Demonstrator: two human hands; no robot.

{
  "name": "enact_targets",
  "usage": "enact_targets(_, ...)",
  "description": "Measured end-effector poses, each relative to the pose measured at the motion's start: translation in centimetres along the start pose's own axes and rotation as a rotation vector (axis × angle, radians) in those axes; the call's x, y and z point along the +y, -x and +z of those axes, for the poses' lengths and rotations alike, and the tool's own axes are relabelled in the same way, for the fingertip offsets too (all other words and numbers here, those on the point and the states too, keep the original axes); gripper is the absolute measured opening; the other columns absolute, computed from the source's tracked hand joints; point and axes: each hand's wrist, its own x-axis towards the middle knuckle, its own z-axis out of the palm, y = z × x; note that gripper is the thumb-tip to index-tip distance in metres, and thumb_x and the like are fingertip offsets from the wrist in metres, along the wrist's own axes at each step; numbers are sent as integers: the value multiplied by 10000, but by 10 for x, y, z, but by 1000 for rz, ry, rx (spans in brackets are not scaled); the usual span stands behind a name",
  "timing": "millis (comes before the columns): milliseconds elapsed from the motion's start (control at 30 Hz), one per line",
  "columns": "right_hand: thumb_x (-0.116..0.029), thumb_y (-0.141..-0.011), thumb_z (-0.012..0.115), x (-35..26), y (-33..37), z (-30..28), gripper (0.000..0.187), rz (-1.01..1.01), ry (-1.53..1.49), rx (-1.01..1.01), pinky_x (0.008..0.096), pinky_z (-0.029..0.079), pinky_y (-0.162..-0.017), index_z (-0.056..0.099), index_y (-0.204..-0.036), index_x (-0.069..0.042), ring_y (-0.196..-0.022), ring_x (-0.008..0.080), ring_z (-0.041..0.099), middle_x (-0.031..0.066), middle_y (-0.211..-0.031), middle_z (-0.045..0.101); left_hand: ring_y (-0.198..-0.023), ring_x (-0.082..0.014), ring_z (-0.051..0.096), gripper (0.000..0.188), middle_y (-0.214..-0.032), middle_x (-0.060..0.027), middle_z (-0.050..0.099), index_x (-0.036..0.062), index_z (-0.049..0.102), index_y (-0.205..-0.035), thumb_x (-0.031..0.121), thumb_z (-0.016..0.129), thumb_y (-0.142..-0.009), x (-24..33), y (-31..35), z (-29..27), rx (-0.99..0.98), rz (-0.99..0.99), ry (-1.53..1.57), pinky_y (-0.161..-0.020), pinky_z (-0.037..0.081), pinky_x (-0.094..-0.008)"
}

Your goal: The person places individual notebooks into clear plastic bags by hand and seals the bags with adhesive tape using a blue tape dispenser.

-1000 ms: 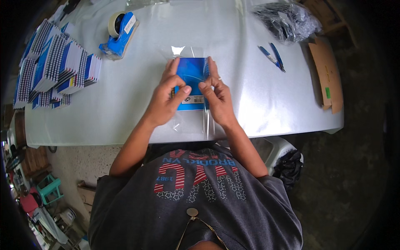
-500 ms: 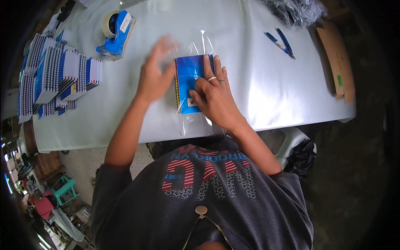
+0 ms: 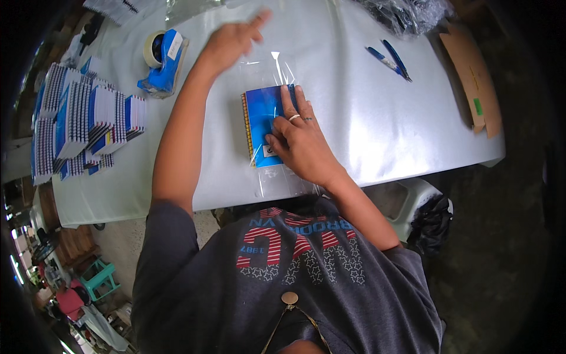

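Observation:
A blue spiral notebook (image 3: 260,121) lies on the table, its coil along the left side. Clear plastic film (image 3: 259,72) surrounds it and sticks out beyond its top and bottom ends. My right hand (image 3: 303,133) rests on the notebook's right part, with two fingers stretched flat toward its top edge and the thumb over the cover. Beyond the notebook, up and to the left, my left hand (image 3: 233,46) is raised with its fingers apart, and nothing shows in it. The nearest thing to its left is a blue tape dispenser (image 3: 162,74) with a roll of tape.
Stacks of spiral notebooks (image 3: 73,121) stand at the table's left. Two pens (image 3: 389,59) lie to the far right of the notebook. A crumpled heap of clear plastic (image 3: 410,17) sits at the back right, near a brown cardboard piece (image 3: 467,76) along the right edge.
My left hand has moved away from the notebook's left side, up toward the far part of the table. My right hand stays on the notebook. The view has shifted slightly.

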Motion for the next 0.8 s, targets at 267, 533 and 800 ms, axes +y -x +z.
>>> enact_targets(267,-171,-832,652,-3,0,4,189,-9,-60,47,545,250,-1098,566,-865,-6,-1379,495,191,325,-1466,251,-771,-140,610,220,-869,-98,669,16,660,-991,205,651,-879,-17,76,22,395,66,146,-691,467,-284)
enact_targets(533,-188,-906,554,3,-1,-4,187,-35,-187,-12,564,187,-1113,560,-917,-2,-1384,504,154,350,-1453,247,-1402,-374,200,500,-1510,-155,277,13,347,-1415,200,461,-966,-20,162,67,141,193,-646,-1099,188,-521)
enact_targets(800,-180,-937,477,-5,-12,-9,241,-135,-89,-136,560,101,-1135,553,-992,42,-1396,469,153,347,-1448,255,-1457,-318,69,658,-1561,-112,188,79,236,-1491,149,494,-889,-16,158,71,39,195,-597,-1137,17,-547)
